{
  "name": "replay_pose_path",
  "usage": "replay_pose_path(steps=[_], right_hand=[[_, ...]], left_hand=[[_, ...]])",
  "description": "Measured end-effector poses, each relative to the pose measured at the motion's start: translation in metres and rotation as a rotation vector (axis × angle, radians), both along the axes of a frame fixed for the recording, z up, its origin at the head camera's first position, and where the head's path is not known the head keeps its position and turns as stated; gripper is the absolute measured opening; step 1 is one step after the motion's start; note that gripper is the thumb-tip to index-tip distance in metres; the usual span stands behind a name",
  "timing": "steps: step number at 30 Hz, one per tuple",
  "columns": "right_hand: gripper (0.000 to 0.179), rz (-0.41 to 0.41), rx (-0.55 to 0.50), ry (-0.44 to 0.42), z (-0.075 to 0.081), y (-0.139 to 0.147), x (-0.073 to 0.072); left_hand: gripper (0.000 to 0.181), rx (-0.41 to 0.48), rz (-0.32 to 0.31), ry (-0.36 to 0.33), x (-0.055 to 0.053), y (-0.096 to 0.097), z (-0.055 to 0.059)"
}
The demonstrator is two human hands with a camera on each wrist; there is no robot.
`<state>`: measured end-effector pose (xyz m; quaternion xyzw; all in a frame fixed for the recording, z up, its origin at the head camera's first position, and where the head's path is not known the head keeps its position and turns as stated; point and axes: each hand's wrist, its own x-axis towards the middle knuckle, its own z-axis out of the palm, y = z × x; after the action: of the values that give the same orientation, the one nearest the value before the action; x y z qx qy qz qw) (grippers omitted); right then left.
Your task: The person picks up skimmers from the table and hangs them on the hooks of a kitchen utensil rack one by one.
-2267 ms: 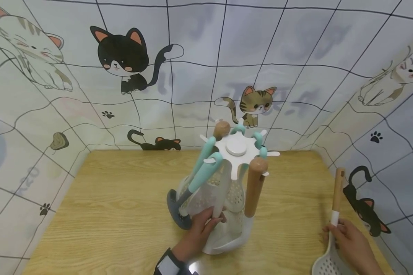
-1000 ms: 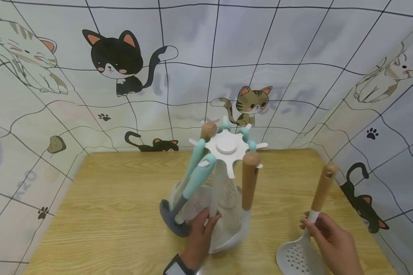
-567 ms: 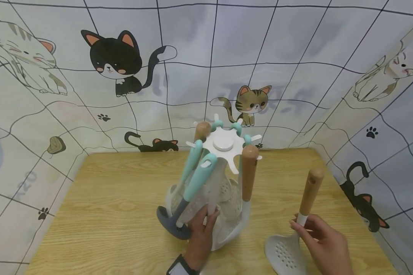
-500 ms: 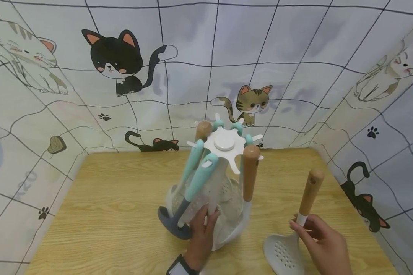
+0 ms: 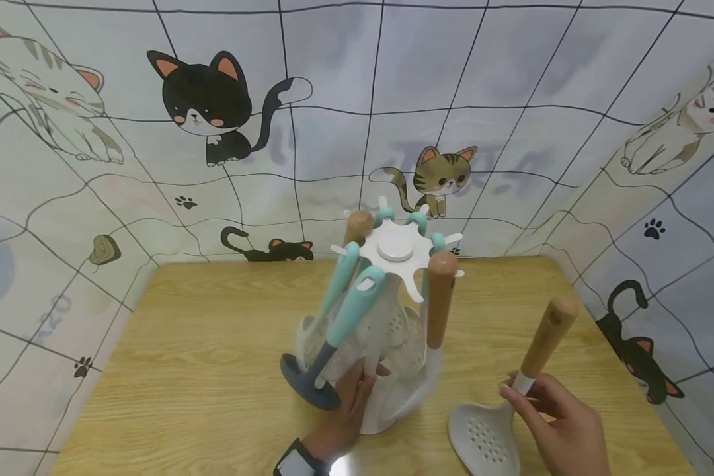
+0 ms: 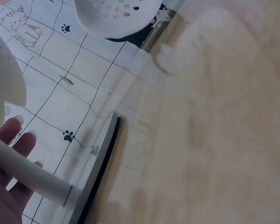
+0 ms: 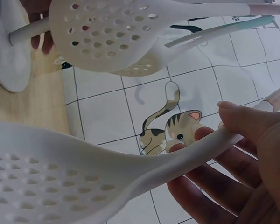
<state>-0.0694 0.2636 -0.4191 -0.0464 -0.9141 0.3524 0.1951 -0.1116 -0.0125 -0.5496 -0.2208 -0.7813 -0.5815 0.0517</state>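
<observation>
My left hand [image 5: 348, 403] grips the white post [image 6: 32, 175] of an upright utensil stand [image 5: 395, 254], low down near its base. From the stand's arms hang several utensils, among them a dark grey ladle [image 5: 311, 385] with a teal handle and a white perforated skimmer [image 7: 105, 35]. My right hand [image 5: 562, 423] pinches the neck of another white skimmer [image 5: 484, 439], to the right of the stand and apart from it. Its wooden handle [image 5: 547, 337] points up and leans slightly right. In the right wrist view, thumb and fingers close on the white neck.
The stand rests on a wood-grain tabletop [image 5: 202, 350]. Behind and beside the table are backdrop sheets [image 5: 333, 145] printed with cats and grid lines. A dark watch [image 5: 300, 459] is on the left wrist.
My right hand has brought the skimmer leftward from the table's right side, nearer the stand. The stand's top has turned slightly, while my left hand keeps its grip on the post.
</observation>
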Motion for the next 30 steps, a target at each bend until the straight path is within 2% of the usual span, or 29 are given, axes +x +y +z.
replay_pose_path(steps=[3, 10, 12, 16, 19, 24, 27, 30], right_hand=[[0.02, 0.015, -0.014, 0.021, 0.005, -0.002, 0.001], [0.023, 0.054, -0.045, 0.05, 0.017, -0.011, 0.005], [0.026, 0.067, -0.061, 0.077, 0.021, -0.014, 0.006], [0.031, 0.101, -0.058, 0.133, 0.031, -0.022, 0.011], [0.033, 0.146, -0.038, 0.172, 0.039, -0.029, 0.015], [0.035, 0.238, -0.033, 0.229, 0.046, -0.04, 0.017], [0.036, 0.27, -0.073, 0.257, 0.048, -0.047, 0.018], [0.036, 0.237, -0.128, 0.253, 0.051, -0.054, 0.019]], left_hand=[[0.023, 0.007, -0.003, 0.011, -0.003, -0.002, -0.003], [0.015, 0.065, 0.025, -0.054, -0.006, -0.004, -0.001], [0.015, 0.068, 0.028, -0.076, -0.006, -0.004, 0.0], [0.012, 0.061, 0.051, -0.075, -0.006, -0.002, 0.0], [0.011, 0.049, 0.077, -0.076, -0.004, -0.001, 0.002], [0.016, 0.044, 0.119, -0.121, -0.002, 0.002, 0.004], [0.015, 0.039, 0.164, -0.107, -0.001, 0.006, 0.001], [0.01, 0.053, 0.203, -0.065, 0.0, 0.01, -0.002]])
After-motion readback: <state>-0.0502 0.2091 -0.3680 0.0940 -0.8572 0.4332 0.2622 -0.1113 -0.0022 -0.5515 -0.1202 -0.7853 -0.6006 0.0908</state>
